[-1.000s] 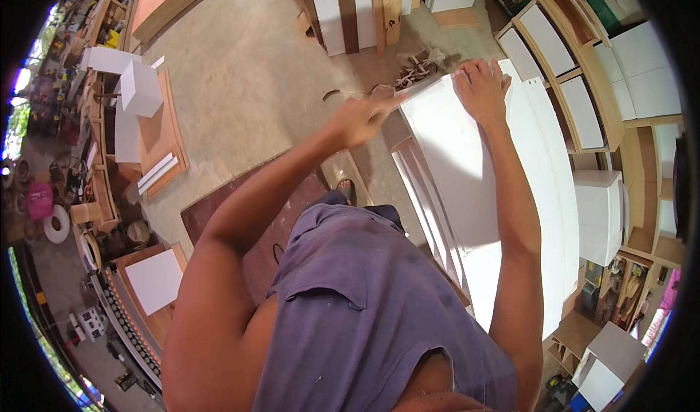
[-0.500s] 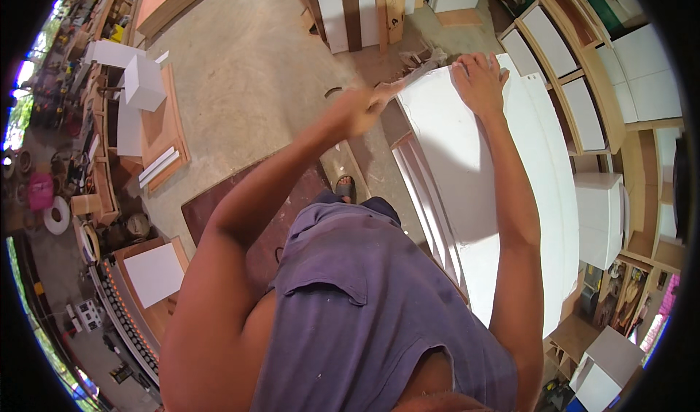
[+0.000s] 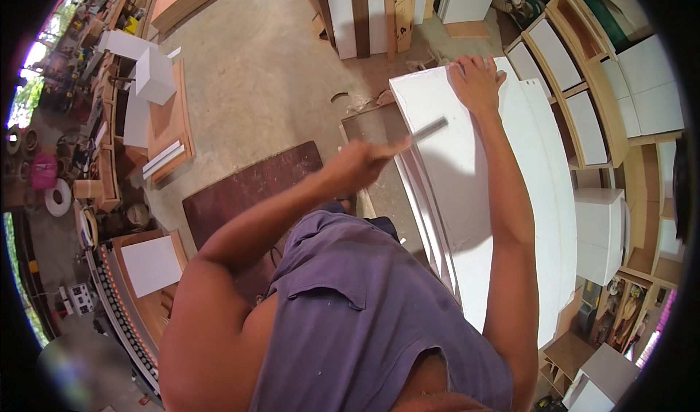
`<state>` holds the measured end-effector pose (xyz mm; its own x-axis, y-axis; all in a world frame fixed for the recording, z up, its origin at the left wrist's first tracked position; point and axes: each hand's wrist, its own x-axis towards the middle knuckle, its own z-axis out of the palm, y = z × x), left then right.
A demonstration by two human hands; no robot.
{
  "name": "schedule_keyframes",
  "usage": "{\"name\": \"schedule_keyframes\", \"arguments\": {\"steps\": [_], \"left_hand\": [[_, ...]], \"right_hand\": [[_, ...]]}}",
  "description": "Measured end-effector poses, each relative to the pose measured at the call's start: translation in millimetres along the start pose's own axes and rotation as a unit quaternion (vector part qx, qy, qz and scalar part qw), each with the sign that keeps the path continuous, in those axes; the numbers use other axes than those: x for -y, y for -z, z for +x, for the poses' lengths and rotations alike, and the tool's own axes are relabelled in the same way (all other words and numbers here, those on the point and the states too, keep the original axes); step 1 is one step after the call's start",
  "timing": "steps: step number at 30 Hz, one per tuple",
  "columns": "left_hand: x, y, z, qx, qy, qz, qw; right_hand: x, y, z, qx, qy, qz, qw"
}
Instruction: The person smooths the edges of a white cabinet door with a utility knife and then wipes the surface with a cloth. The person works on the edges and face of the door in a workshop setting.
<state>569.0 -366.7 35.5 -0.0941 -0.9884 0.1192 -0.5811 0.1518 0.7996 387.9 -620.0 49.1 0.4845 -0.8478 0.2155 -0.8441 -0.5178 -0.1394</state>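
The left hand (image 3: 361, 165) is closed around one end of a slim grey bar (image 3: 430, 127), whose free end reaches over the left edge of the white panel (image 3: 467, 186), near its far-left corner. The right hand (image 3: 477, 84) lies palm down at the panel's far edge, fingers apart, probably so its weight steadies the surface; whether the fingertips hook over that edge, I cannot tell.

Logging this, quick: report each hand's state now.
Left hand: closed, holding a thin grey tool.
Right hand: open, spread on the white panel.
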Motion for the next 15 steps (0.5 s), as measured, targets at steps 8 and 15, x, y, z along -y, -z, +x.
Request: {"name": "schedule_keyframes", "arguments": {"steps": [8,15], "left_hand": [[-17.5,9.8,2.4,-0.04,0.074,0.047,0.995],[-39.0,45.2,42.1,-0.006,0.275,-0.011,0.961]], "right_hand": [[6.4,10.1,-2.4,0.026,0.004,0.01,1.0],[8.7,6.2,-0.2,0.013,0.007,-0.001,1.0]]}}
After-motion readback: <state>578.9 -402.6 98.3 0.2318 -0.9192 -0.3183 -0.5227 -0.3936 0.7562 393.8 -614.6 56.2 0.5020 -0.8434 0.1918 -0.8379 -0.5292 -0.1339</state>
